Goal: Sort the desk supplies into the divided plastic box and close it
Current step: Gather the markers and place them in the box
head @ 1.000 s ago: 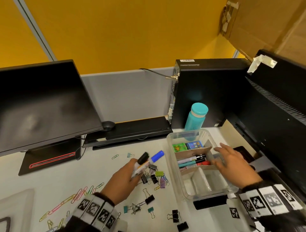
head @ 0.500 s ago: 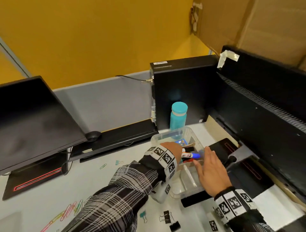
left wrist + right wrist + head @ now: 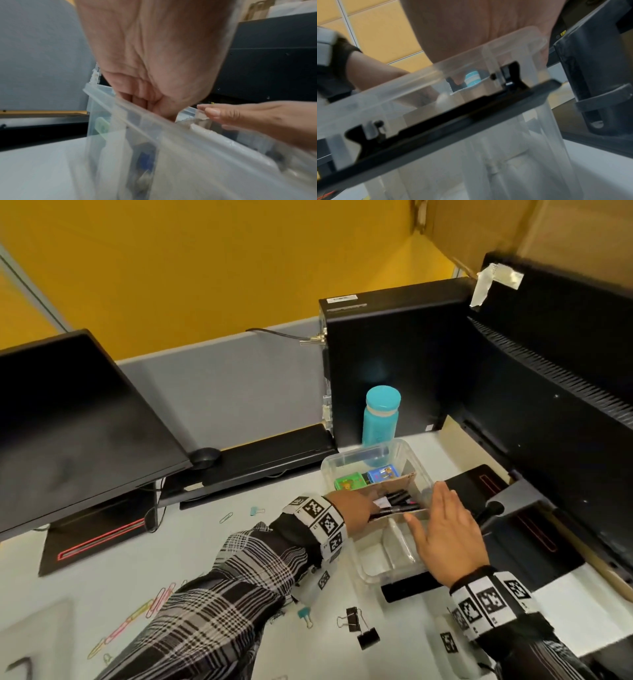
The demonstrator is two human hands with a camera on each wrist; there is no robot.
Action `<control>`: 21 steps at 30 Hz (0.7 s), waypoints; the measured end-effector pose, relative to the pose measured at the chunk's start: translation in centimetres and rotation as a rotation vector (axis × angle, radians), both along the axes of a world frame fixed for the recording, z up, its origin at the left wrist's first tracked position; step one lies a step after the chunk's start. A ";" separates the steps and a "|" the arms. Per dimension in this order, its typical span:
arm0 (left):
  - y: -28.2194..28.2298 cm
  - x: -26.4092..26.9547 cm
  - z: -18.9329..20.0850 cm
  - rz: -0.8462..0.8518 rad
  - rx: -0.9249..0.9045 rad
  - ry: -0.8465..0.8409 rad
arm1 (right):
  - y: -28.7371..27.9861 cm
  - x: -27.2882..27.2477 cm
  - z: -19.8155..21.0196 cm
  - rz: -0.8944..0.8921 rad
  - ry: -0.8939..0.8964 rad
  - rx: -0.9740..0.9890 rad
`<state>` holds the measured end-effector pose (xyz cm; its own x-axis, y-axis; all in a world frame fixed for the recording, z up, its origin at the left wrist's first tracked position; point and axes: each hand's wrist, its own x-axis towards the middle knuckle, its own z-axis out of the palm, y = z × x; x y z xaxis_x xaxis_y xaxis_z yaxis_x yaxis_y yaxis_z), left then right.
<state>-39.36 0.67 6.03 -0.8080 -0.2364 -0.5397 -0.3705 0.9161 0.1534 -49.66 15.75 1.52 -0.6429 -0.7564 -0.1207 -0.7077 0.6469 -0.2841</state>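
The clear divided plastic box sits open on the white counter, right of centre. The left hand reaches into its middle compartment among dark markers, its grip hidden. The right hand lies spread flat on the box's right rim.

Left hand fingertips hidden in box

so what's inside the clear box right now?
The clear box holds green and blue items at the far end and markers in the cardboard-walled middle section. The near compartments look bare. The left hand reaches into the marker section, its fingers hidden.
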 end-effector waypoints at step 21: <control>0.4 22.8 -6.1 0.585 0.129 0.350 | -2.2 7.2 5.1 0.382 0.066 -0.519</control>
